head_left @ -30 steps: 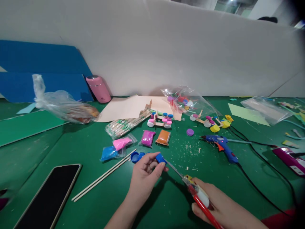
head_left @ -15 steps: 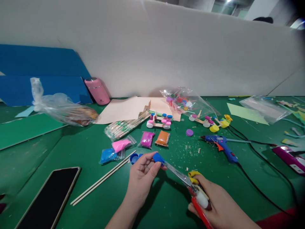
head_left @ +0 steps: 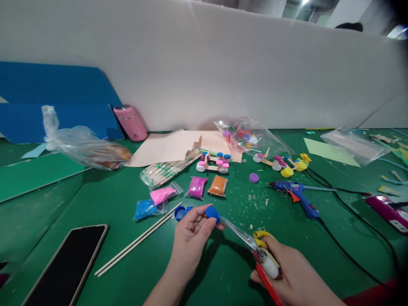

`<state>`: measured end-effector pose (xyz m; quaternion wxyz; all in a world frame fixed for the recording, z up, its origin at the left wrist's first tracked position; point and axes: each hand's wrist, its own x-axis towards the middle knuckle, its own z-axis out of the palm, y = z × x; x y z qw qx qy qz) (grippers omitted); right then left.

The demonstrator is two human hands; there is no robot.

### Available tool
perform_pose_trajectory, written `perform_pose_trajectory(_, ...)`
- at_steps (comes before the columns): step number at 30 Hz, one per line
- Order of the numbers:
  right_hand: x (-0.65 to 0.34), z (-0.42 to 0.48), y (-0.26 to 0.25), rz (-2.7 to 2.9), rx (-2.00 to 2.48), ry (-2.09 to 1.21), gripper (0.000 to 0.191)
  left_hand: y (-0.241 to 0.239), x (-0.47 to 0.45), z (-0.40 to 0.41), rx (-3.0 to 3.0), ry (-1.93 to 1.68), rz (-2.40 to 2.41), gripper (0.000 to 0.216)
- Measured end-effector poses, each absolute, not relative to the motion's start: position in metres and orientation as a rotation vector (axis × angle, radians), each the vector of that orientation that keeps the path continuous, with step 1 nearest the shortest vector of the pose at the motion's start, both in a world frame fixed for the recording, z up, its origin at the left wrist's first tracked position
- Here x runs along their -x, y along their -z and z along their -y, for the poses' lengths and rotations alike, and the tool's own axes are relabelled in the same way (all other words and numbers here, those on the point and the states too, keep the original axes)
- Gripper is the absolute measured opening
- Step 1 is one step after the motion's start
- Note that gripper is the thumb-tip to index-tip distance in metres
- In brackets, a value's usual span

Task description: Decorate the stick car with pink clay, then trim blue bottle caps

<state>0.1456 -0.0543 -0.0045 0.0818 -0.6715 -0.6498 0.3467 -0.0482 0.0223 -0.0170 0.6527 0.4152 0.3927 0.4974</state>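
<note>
My left hand [head_left: 190, 240] pinches a small blue bottle cap [head_left: 212, 212] between thumb and fingers, just above the green table [head_left: 95, 199]. In my right hand [head_left: 291, 274] is a pair of scissors [head_left: 255, 246] with yellow and red handles. Their blade tip points up-left and touches the cap. Another blue cap [head_left: 180, 212] lies on the table right behind my left fingers, beside two thin wooden sticks [head_left: 140, 240].
Small bags of blue, pink, magenta and orange clay [head_left: 197, 187] lie beyond the hands. Farther back are a stick bundle [head_left: 165, 169], two small stick-and-cap cars [head_left: 213, 162], a cap bag [head_left: 248, 138]. A blue glue gun [head_left: 296, 193] with black cord lies right; a phone [head_left: 63, 265] left.
My right hand has shifted its grip up the scissors, so the yellow handle now shows. The left hand and cap stay almost in place. The view tilted slightly.
</note>
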Motion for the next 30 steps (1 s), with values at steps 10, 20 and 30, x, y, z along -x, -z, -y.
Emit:
perform_pose_trajectory(10, -0.147, 0.051, 0.001, 2.054, 2.087, -0.882, 0.027, 0.012, 0.049, -0.021, -1.023, -1.069, -0.945, 0.024)
perform_pose_trajectory(20, -0.150, 0.049, 0.010, 2.145, 2.086, -0.761, 0.027, 0.011, 0.047, -0.022, -1.035, -1.040, -0.983, 0.025)
perform_pose_trajectory(30, -0.153, 0.049, 0.020, 2.186, 2.018, -0.710, 0.024, 0.012, 0.046, -0.021, -1.025, -1.031, -0.977, 0.024)
